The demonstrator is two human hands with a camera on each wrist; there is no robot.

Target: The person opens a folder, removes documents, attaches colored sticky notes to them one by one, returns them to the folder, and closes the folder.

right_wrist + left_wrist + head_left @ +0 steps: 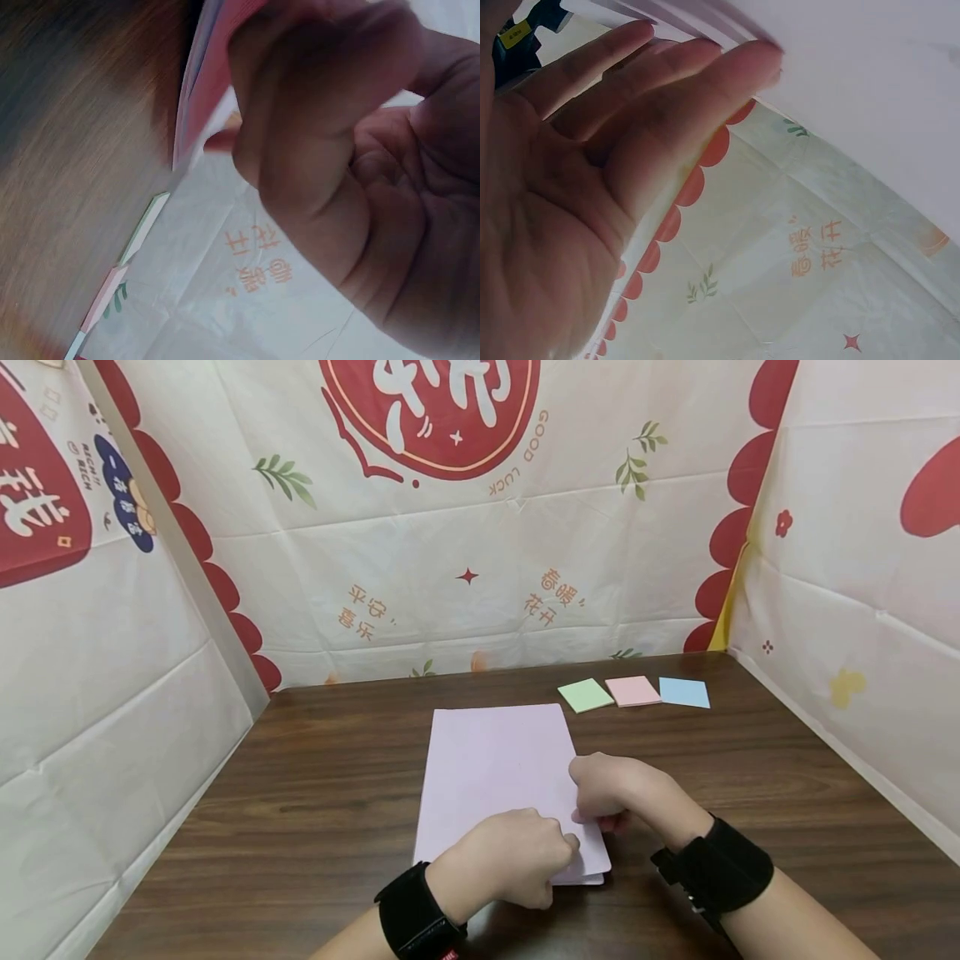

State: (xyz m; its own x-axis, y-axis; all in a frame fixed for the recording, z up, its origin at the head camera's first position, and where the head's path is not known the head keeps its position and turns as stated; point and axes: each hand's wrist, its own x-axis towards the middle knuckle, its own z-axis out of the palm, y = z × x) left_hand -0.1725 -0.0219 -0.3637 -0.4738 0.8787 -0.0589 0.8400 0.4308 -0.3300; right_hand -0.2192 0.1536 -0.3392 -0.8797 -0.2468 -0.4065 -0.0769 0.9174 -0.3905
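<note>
A lavender notebook (pixel 495 768) lies on the table, its cover raised a little at the near right corner over the layers below. At the near edge my left hand (pixel 525 856) grips it, knuckles up. In the left wrist view the fingertips (pixel 761 60) meet the pale layered edge of the notebook (pixel 870 82). My right hand (pixel 607 785) pinches the right edge with curled fingers. In the right wrist view that hand (pixel 322 142) hides part of the notebook's stacked edge (pixel 199 90). The right thumb's contact is hidden.
Behind the notebook to the right, green (pixel 585 695), pink (pixel 633 691) and blue (pixel 684 692) sticky-note pads lie in a row. The brown wooden table (pixel 315 793) is bounded by printed white cloth (pixel 450 552) at the back and sides. Black bands wrap both wrists.
</note>
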